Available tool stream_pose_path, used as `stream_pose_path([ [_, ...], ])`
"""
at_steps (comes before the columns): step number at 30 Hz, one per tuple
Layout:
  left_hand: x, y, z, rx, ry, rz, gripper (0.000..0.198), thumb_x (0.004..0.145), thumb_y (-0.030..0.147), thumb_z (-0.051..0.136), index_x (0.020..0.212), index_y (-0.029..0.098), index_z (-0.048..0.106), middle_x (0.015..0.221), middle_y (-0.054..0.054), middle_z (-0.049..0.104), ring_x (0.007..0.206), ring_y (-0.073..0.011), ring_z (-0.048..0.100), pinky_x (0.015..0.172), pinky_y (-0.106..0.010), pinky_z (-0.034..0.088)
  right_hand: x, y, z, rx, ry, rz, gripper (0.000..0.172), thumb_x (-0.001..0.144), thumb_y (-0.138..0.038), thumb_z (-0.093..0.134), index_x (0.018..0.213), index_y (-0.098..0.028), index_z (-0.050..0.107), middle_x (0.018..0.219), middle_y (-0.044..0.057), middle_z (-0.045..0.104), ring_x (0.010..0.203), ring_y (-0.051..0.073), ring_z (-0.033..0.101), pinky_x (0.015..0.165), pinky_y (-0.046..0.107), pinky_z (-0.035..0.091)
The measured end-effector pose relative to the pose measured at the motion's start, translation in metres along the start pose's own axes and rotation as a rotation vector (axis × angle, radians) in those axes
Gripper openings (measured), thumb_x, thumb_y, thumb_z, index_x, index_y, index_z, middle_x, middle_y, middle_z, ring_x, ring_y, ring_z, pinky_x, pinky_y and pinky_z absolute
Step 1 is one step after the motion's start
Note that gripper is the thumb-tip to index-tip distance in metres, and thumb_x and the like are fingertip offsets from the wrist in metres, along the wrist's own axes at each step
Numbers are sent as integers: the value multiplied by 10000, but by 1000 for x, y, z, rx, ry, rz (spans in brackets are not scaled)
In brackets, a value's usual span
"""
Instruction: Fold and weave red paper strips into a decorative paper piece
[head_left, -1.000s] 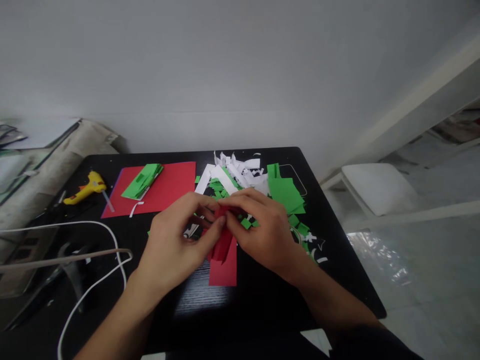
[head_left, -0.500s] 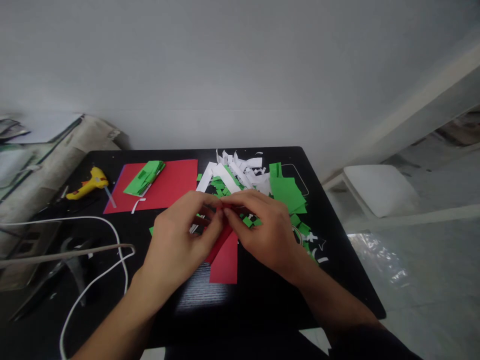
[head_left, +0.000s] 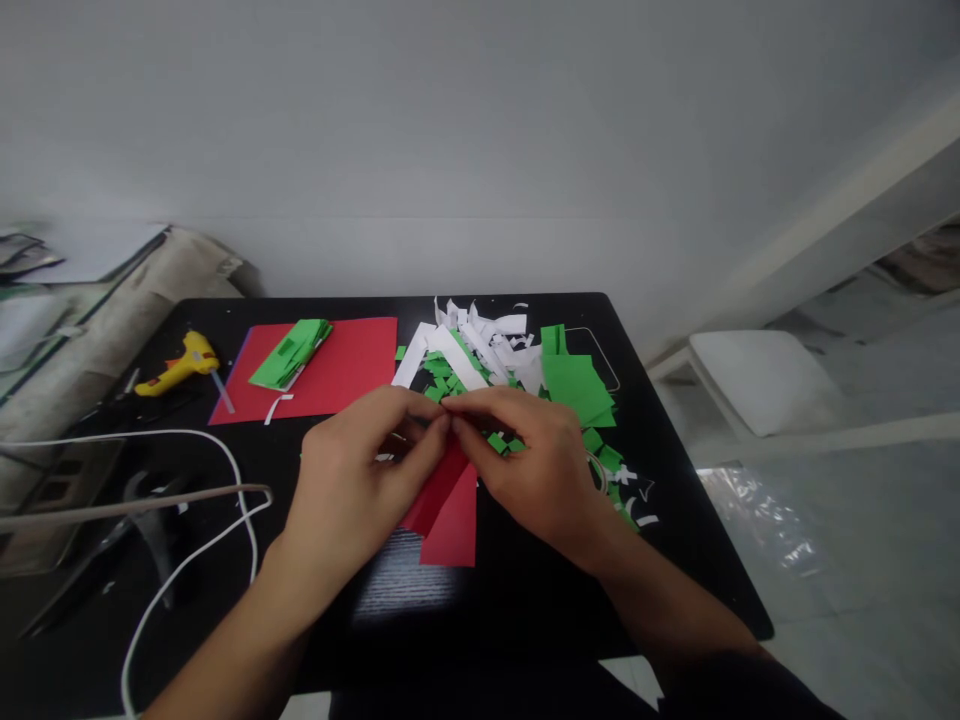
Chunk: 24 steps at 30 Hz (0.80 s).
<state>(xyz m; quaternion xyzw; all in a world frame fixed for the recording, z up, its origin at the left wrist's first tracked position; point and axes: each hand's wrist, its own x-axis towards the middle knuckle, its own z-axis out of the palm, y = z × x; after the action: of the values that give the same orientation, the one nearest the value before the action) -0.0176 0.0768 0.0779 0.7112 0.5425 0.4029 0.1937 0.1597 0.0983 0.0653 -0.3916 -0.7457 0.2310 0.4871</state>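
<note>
In the head view, the left hand (head_left: 360,480) and the right hand (head_left: 532,465) meet near the middle of the black table (head_left: 525,610). Each is closed in a thumb-and-fingertip pinch on the far end of a folded red paper strip (head_left: 452,510), whose near end rests on the tabletop. The strip looks very light, thin and easily creased or torn, so it is probably best held by its folded edges with a gentle pinch. At 12 to 1 o'clock from the hands lies a pile of white and green paper scraps (head_left: 495,355). A red sheet (head_left: 352,365) bearing green folded pieces (head_left: 291,352) lies at 11 o'clock, a yellow glue gun (head_left: 180,365) at 10 o'clock, and a white cable (head_left: 217,480) loops at 9 o'clock.
</note>
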Motion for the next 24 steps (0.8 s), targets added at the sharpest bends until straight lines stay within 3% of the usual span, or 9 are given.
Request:
stream_pose_path([
  [14, 0, 1, 0, -239, -1, -135, 57, 919, 238, 747, 973, 238, 729, 823, 19, 730, 653, -110, 690, 577, -223, 568, -3, -2, 5, 99, 99, 28, 180, 942, -62, 691, 1036, -190, 778, 991, 40, 827, 894, 165, 785, 854, 322, 659],
  [20, 0, 5, 0, -157, 31, -4, 130, 917, 211, 747, 1040, 252, 749, 1023, -15, 737, 775, -132, 715, 717, -286, 635, -3, -3, 4, 149, 137, 63, 166, 936, -65, 696, 1027, -181, 773, 993, 49, 816, 900, 155, 779, 856, 299, 659],
  [24, -1, 7, 2, 2, 129, 148, 75, 915, 179, 751, 953, 244, 747, 1051, -13, 752, 863, -145, 730, 765, -300, 627, -3, -5, 5, 168, 148, 99, 173, 932, -69, 702, 1024, -197, 773, 996, 41, 814, 893, 155, 780, 851, 305, 664],
])
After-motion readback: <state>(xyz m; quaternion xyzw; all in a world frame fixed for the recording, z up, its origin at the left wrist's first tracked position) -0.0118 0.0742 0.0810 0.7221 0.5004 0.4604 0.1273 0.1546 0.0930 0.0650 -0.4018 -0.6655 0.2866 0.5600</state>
